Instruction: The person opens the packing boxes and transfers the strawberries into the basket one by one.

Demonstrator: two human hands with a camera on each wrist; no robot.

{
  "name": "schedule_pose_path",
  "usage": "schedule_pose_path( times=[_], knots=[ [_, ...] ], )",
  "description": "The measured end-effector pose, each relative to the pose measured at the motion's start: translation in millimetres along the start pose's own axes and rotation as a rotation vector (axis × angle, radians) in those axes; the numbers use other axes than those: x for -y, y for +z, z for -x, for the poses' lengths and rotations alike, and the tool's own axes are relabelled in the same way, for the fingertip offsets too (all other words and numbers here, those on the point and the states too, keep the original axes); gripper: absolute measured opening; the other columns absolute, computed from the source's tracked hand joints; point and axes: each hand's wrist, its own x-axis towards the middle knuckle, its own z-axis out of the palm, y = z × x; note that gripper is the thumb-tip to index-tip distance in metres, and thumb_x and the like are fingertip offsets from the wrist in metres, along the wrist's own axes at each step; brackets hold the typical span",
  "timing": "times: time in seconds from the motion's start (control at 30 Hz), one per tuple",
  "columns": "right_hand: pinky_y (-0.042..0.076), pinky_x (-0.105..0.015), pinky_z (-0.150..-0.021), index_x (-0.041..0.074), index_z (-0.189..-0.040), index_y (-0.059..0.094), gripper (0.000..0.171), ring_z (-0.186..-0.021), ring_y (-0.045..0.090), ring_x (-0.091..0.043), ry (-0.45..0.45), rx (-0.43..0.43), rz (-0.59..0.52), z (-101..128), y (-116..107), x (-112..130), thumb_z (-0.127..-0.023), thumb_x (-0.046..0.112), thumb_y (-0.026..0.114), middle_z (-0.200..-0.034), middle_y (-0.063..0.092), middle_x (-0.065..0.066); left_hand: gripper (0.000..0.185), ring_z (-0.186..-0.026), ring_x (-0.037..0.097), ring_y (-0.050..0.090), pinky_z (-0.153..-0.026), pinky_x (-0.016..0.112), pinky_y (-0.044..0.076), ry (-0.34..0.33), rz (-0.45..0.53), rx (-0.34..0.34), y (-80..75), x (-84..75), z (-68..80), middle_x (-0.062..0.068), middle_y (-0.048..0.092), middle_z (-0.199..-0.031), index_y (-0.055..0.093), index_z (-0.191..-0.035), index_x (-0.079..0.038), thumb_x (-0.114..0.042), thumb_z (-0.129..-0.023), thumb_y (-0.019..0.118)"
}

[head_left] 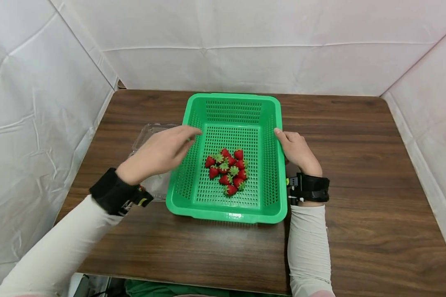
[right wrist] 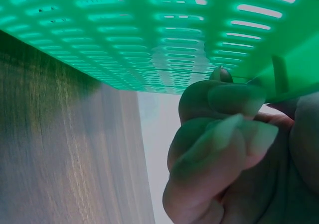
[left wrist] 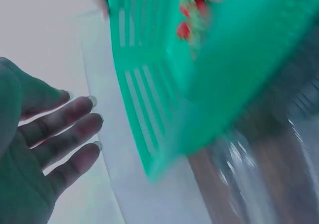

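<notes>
Head view: we grip the right rim of the basket (head_left: 228, 123) with our right hand (head_left: 296, 150); our left hand (head_left: 160, 153) hovers spread at the left rim, holding nothing. Strawberries (head_left: 227, 170) lie inside it, mid-table (head_left: 357, 185).

1. The basket (head_left: 228, 206) is bright green, its floor and walls patterned with rows of small slots.
2. The strawberries (head_left: 227, 171) are red with green leafy caps.
3. The worktop (head_left: 357, 173) is dark brown with a streaked wood grain.
4. The container (head_left: 148, 134) is clear and colourless.
5. The sleeves (head_left: 307, 243) are off-white, the wrist straps (head_left: 312, 187) black.
6. The backdrop (head_left: 245, 45) is plain white.
</notes>
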Motion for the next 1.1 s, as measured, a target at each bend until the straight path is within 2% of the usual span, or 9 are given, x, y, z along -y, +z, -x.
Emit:
schedule_pose_path(
  times=[0.07, 0.13, 0.2, 0.33, 0.43, 0.6, 0.7, 0.9, 1.1],
  knots=[
    [0.044, -0.038, -0.062, 0.011, -0.073, 0.040, 0.056, -0.062, 0.053, -0.039, 0.002, -0.005, 0.006, 0, 0, 0, -0.101, 0.057, 0.026, -0.059, 0.040, -0.004, 0.021, -0.075, 0.015, 0.054, -0.066, 0.031, 0.044, -0.078, -0.003, -0.016, -2.9, 10.9, 17.4, 0.007, 0.064, -0.103, 0.058, -0.119, -0.007, -0.011, -0.100, 0.050],
    [0.044, -0.037, -0.062, 0.011, -0.073, 0.040, 0.056, -0.062, 0.053, -0.038, 0.002, -0.003, 0.015, 0, 0, 0, -0.101, 0.058, 0.025, -0.059, 0.039, -0.004, 0.014, -0.070, 0.013, 0.049, -0.062, 0.030, 0.039, -0.168, -0.012, 0.031, -5.3, 21.7, 34.2, 0.004, 0.062, -0.094, 0.060, -0.110, -0.010, -0.012, -0.100, 0.051],
    [0.043, -0.037, -0.063, 0.011, -0.073, 0.039, 0.056, -0.061, 0.052, -0.037, 0.005, -0.002, 0.020, 1, -1, 0, -0.101, 0.057, 0.025, -0.059, 0.039, -0.004, 0.009, -0.069, 0.012, 0.050, -0.062, 0.030, 0.040, -0.251, -0.014, 0.124, -6.6, 31.4, 49.4, 0.003, 0.061, -0.088, 0.061, -0.103, -0.010, -0.012, -0.099, 0.053],
    [0.047, -0.041, -0.064, 0.010, -0.074, 0.040, 0.056, -0.062, 0.056, -0.037, 0.005, 0.001, 0.006, 1, 0, 0, -0.101, 0.057, 0.026, -0.058, 0.040, -0.003, 0.010, -0.074, 0.016, 0.061, -0.064, 0.035, 0.049, -0.370, -0.005, 0.348, -7.3, 43.5, 71.9, 0.009, 0.067, -0.092, 0.066, -0.101, -0.006, -0.010, -0.094, 0.060],
    [0.048, -0.041, -0.064, 0.010, -0.074, 0.040, 0.056, -0.062, 0.056, -0.038, 0.000, 0.001, 0.000, 1, 0, 0, -0.101, 0.057, 0.026, -0.058, 0.041, -0.004, 0.014, -0.075, 0.018, 0.064, -0.065, 0.037, 0.052, -0.415, 0.003, 0.428, -3.9, 48.6, 81.6, 0.013, 0.069, -0.096, 0.067, -0.103, -0.003, -0.008, -0.090, 0.064],
    [0.048, -0.042, -0.064, 0.010, -0.075, 0.042, 0.056, -0.064, 0.057, -0.040, -0.002, 0.004, -0.004, 0, 0, -1, -0.101, 0.058, 0.026, -0.058, 0.042, -0.004, 0.021, -0.078, 0.021, 0.065, -0.067, 0.039, 0.052, -0.454, 0.004, 0.498, 8.8, 54.2, 90.4, 0.014, 0.069, -0.099, 0.068, -0.105, -0.002, -0.009, -0.086, 0.070],
    [0.048, -0.041, -0.064, 0.010, -0.075, 0.042, 0.057, -0.062, 0.057, -0.037, 0.004, 0.006, -0.003, 1, -1, 0, -0.100, 0.059, 0.026, -0.058, 0.042, -0.003, 0.023, -0.085, 0.026, 0.067, -0.071, 0.042, 0.053, -0.444, 0.004, 0.531, 15.1, 55.3, 92.3, 0.014, 0.070, -0.101, 0.069, -0.105, -0.003, -0.010, -0.083, 0.073],
    [0.045, -0.036, -0.062, 0.011, -0.073, 0.039, 0.057, -0.060, 0.055, -0.035, 0.003, 0.002, 0.007, 1, -1, 1, -0.100, 0.059, 0.026, -0.058, 0.040, -0.003, 0.015, -0.074, 0.019, 0.063, -0.063, 0.034, 0.049, -0.390, 0.005, 0.564, 23.5, 55.8, 94.6, 0.012, 0.069, -0.091, 0.067, -0.097, -0.005, -0.007, -0.083, 0.073],
    [0.042, -0.036, -0.062, 0.012, -0.071, 0.037, 0.057, -0.058, 0.051, -0.033, 0.000, -0.005, 0.009, 1, -1, 1, -0.100, 0.059, 0.027, -0.057, 0.036, -0.002, 0.019, -0.081, 0.025, 0.066, -0.067, 0.036, 0.051, -0.385, 0.034, 0.545, 28.0, 54.5, 95.9, 0.017, 0.069, -0.098, 0.067, -0.102, -0.001, 0.001, -0.083, 0.069]
  ],
)
